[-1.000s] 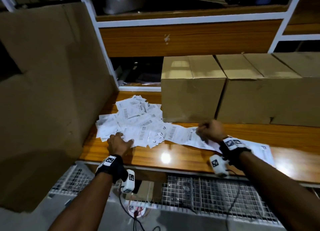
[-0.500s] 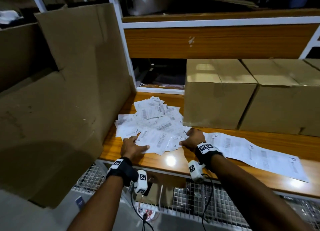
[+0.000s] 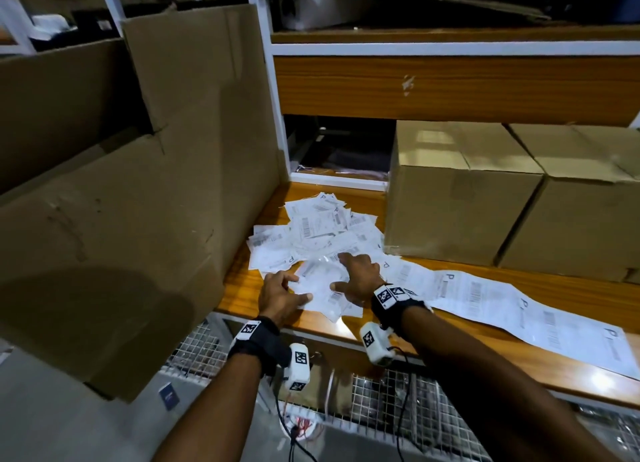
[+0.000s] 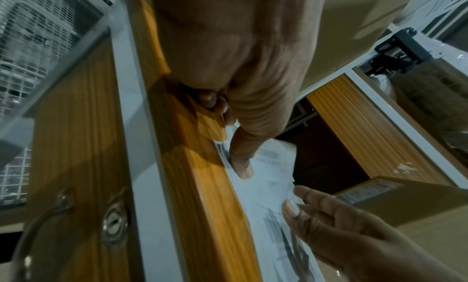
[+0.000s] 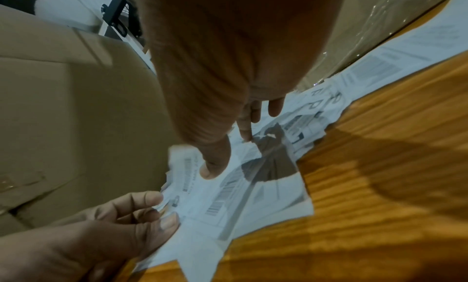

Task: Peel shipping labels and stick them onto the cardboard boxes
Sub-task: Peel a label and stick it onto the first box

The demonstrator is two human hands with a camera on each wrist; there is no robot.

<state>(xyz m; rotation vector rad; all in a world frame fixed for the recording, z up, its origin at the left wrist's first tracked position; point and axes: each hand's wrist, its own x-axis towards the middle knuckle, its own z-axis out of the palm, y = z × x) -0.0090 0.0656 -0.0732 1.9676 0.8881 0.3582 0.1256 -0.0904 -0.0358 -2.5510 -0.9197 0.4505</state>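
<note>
A loose pile of white shipping labels (image 3: 313,231) lies on the wooden shelf (image 3: 242,288), and a long uncut strip of labels (image 3: 519,306) trails off to the right. Two closed cardboard boxes (image 3: 460,202) (image 3: 585,216) stand behind the strip. At the pile's near edge my left hand (image 3: 294,288) pinches one label sheet (image 5: 228,202) between thumb (image 4: 241,166) and curled fingers. My right hand (image 3: 341,271) lies spread on the same sheet, with thumb tip (image 5: 210,170) and forefinger pressing it down.
A large open cardboard carton (image 3: 138,191) stands upright right beside the shelf's left end. A wooden upper shelf panel (image 3: 450,87) hangs over the back. Wire mesh (image 3: 381,402) and cables sit below the front edge.
My right hand left the long strip, moved left to the pile and opened from a fist. The left hand shifted right onto the near sheet and pinched it. The head view swung left.
</note>
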